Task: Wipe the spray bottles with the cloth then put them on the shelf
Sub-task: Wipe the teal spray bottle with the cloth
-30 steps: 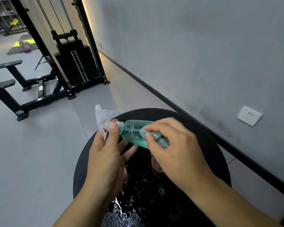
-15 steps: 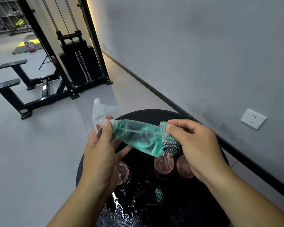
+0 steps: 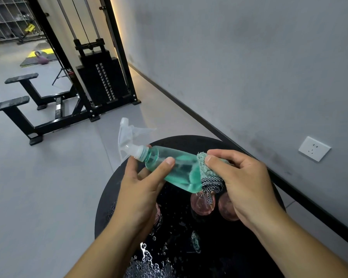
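Dim, even light; wide-angle edge distortion

The right hand (image 3: 247, 183) has slid the cloth (image 3: 206, 170) from the green spray bottle (image 3: 175, 169)'s middle down to its base

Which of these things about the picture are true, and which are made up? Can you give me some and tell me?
1. The left hand holds the green spray bottle near its neck. True.
2. The right hand is empty. False: it holds a cloth against the bottle's bottom end.
3. The bottle stands upright on the table. False: it is held lying slanted in the air, above the round black table.
4. The table is wet. True: water drops shine on it near the bottom of the picture.
5. The wall socket is on the floor. False: it sits on the grey wall at the right.
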Motion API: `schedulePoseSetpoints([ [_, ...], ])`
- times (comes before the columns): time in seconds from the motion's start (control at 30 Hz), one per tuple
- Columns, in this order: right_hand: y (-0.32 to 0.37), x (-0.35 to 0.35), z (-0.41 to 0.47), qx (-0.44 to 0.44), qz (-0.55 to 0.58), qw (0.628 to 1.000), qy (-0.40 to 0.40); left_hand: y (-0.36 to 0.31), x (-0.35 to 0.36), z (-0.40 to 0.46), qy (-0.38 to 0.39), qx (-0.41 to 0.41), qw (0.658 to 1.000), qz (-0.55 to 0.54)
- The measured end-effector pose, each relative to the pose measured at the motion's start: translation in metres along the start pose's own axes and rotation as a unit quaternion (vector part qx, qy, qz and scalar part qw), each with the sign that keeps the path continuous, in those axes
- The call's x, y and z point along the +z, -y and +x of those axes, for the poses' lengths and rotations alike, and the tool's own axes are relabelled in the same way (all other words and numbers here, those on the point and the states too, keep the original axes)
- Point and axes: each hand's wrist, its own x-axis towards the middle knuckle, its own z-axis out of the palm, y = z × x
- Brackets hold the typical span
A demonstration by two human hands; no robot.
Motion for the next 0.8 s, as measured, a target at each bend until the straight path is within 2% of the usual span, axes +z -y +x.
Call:
schedulePoseSetpoints([
  [0.13, 0.002, -0.002, 0.002, -0.026, -0.030, 0.999, -0.005, -0.001, -0.005, 0.003, -0.001, -0.022, 1.000, -0.003],
  [0.23, 0.007, -0.007, 0.005, -0.077, -0.059, 0.995, -0.012, 0.003, -0.009, 0.004, 0.032, -0.030, 0.999, 0.023],
  [0.43, 0.007, -0.002, 0.000, -0.123, -0.125, 0.982, 0.067, 0.007, -0.009, 0.003, 0.113, -0.025, 0.991, 0.067],
  [0.6, 0.005, -0.008, 0.008, -0.067, -0.173, 0.979, 0.088, 0.007, -0.012, 0.003, 0.110, -0.032, 0.991, 0.074],
  [0.8, 0.005, -0.006, 0.007, -0.078, -0.157, 0.980, 0.093, 0.006, -0.010, 0.003, 0.115, -0.032, 0.989, 0.082],
])
